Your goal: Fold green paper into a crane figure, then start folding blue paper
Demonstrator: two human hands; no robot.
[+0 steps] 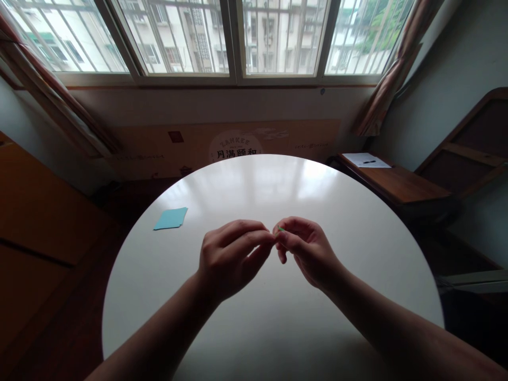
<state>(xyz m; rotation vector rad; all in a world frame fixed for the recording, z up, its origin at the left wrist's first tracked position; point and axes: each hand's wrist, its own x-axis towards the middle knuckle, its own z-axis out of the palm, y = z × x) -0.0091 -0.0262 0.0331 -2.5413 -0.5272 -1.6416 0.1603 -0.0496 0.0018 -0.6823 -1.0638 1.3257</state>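
Above the middle of the white round table [254, 328], my two hands meet at the fingertips. A small bright green piece [280, 228] peeks out between the thumb and forefinger of my right hand [307, 246]; most of it is hidden, and its kind is too small to tell. My left hand [234, 254] is closed, thumb and fingers pressed together at the tips against the right fingertips. Whether it also grips the green piece is hidden. To the left of my hands, a small stack of light blue square paper [170, 218] lies flat on the table.
A wooden side table [420, 182] to the right holds a white paper sheet [365, 160] with a dark pen [369, 162] on it. A wooden cabinet [35, 238] stands at the left. Behind the table are a printed board [278, 140] and barred windows [278, 42] with curtains.
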